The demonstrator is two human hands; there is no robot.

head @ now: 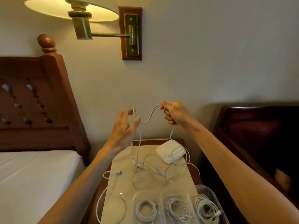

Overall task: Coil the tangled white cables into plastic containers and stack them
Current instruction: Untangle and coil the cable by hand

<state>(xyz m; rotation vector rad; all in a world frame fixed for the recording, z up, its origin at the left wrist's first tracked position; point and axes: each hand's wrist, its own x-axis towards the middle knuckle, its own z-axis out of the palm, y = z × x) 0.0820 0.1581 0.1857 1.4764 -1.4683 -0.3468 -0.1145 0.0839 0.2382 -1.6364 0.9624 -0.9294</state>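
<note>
From the head view, both hands are raised above the desk (113, 160). The right hand (174, 113) grips a white cable (149, 118) in curled fingers. The cable sags across to the left hand (125, 125), pinched between thumb and fingertips. Its remaining length hangs to the tangled cables (145, 168) below, behind three containers (178, 206) holding coils.

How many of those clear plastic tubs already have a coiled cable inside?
3, in a row along the table's near edge: the left container, the middle container and the right container, each holding one white coil. More may sit below the frame, out of view.
</note>
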